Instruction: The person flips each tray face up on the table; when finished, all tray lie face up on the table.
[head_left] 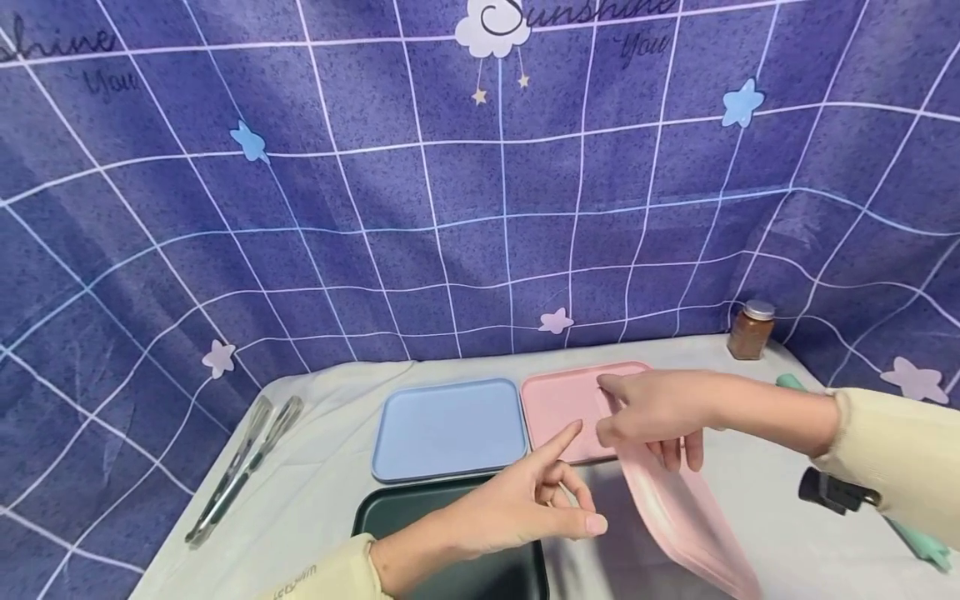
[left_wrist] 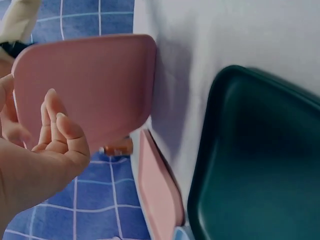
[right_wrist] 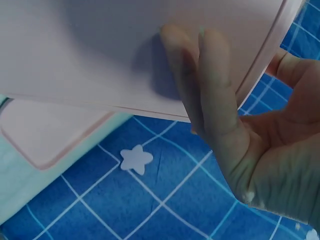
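My right hand [head_left: 660, 408] grips one end of a pink tray [head_left: 693, 517], which it holds up on a steep tilt above the table's right half. In the right wrist view, two fingers [right_wrist: 215, 80] lie along one face of this tray, and the rest of the hand is at its edge. My left hand [head_left: 525, 500] hovers over the dark green tray [head_left: 525, 575], index finger extended and other fingers loosely bent, holding nothing. A second pink tray [head_left: 558, 408] lies flat behind the hands, partly hidden by the right one. Left of it sits a blue tray [head_left: 450, 429].
Two metal tongs [head_left: 240, 475] lie at the table's left edge. A brown jar with a silver lid [head_left: 750, 331] stands at the back right. Part of a green object [head_left: 918, 542] shows below the right sleeve. A blue gridded curtain [head_left: 465, 183] hangs behind the table.
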